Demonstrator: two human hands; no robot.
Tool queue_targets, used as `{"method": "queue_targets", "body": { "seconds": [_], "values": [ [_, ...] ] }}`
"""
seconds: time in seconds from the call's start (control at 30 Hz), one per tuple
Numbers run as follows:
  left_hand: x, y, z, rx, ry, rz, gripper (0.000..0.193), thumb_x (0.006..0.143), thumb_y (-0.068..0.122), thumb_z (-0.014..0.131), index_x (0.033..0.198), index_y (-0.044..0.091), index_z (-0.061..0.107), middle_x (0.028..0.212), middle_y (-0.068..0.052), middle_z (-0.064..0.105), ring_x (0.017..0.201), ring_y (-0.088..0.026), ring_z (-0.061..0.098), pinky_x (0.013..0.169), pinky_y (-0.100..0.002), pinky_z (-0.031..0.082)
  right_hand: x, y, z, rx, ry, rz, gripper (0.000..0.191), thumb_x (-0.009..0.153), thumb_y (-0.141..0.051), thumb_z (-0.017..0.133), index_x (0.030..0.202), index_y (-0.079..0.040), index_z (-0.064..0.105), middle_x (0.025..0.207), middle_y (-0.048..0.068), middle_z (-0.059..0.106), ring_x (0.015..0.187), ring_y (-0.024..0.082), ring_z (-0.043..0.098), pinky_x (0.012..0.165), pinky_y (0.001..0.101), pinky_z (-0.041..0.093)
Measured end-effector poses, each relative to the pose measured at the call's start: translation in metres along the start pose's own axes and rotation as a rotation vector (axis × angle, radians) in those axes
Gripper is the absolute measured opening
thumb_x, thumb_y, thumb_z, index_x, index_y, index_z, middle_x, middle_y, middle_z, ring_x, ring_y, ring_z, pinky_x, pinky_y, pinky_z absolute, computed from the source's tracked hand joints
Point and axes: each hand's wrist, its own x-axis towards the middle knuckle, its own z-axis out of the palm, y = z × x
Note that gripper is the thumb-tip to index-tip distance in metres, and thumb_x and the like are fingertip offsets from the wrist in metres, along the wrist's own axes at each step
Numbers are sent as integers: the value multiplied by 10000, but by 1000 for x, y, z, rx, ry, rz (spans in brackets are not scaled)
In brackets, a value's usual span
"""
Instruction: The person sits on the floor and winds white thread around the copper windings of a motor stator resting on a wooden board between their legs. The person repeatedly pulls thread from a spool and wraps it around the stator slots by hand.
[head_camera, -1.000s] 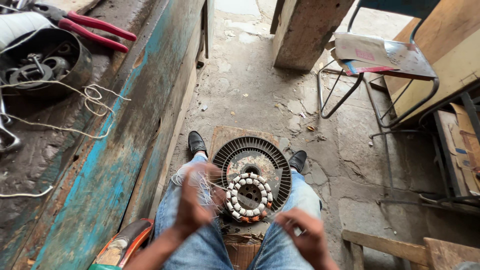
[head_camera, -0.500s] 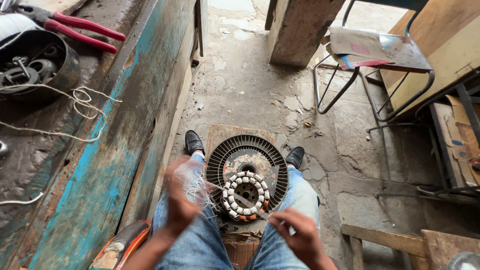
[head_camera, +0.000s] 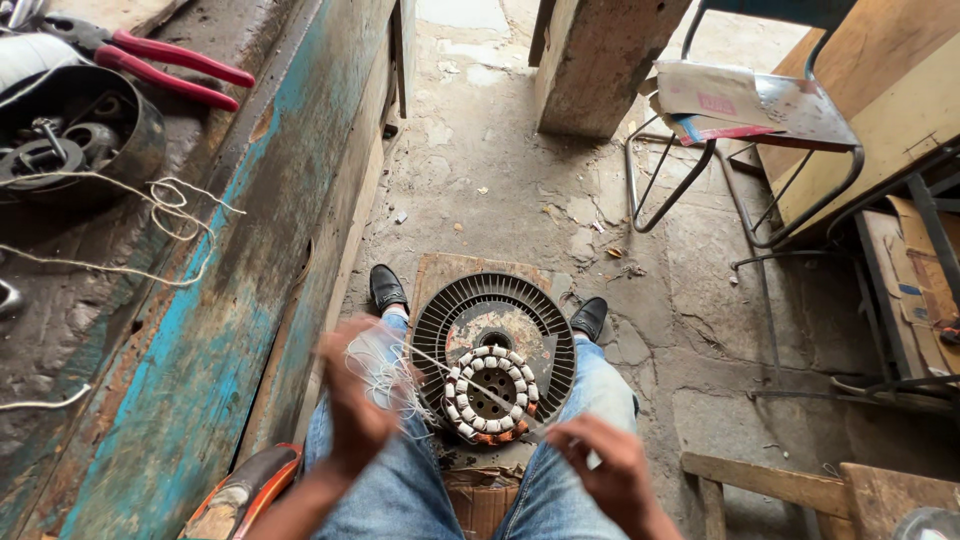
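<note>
A round fan motor stator (head_camera: 490, 385) with white-wrapped coils sits inside a dark finned housing (head_camera: 452, 312), held between my knees. My left hand (head_camera: 355, 405) is raised beside it, gripping a loose tangle of white thread (head_camera: 385, 368). A strand runs from that tangle across the coils toward my right hand (head_camera: 605, 470), which pinches the thread's other end over my right thigh. Both hands are blurred.
A worn workbench (head_camera: 200, 330) with peeling teal paint runs along the left, carrying red-handled pliers (head_camera: 170, 62), a dark metal bowl of parts (head_camera: 80, 140) and loose string (head_camera: 160, 205). A metal chair (head_camera: 760, 120) with papers stands at the right. A wooden stool (head_camera: 800, 490) is at lower right.
My left hand has lifted with the thread tangle, and my right hand has shifted slightly up and left. The view has tilted a little.
</note>
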Motion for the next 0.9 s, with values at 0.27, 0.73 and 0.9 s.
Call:
{"method": "queue_targets", "body": {
  "seconds": [0.27,0.73,0.9],
  "values": [
    [-44,28,23,-607,-670,-102,164,1044,186,641,936,116,743,833,-8,726,782,-130,736,867,-401,527,-10,-5,10,44,-163,-67,146,807,-39,813,945,-37,765,757,63,722,615,153,715,532,292,562],
    [-20,10,3,-825,-523,-409,226,965,214,644,869,61,780,707,-34,709,627,-121,643,553,-264,536,1,29,-21,-122,240,178,229,852,-72,756,1069,-123,806,1025,62,660,902,144,661,755,264,569],
    [-28,27,1,-571,-868,120,192,886,196,728,731,83,717,673,-51,629,630,-195,604,595,-374,468,0,40,-24,-29,192,451,249,893,-104,741,1132,-116,812,901,50,670,791,161,651,701,269,548]
  ]
}}
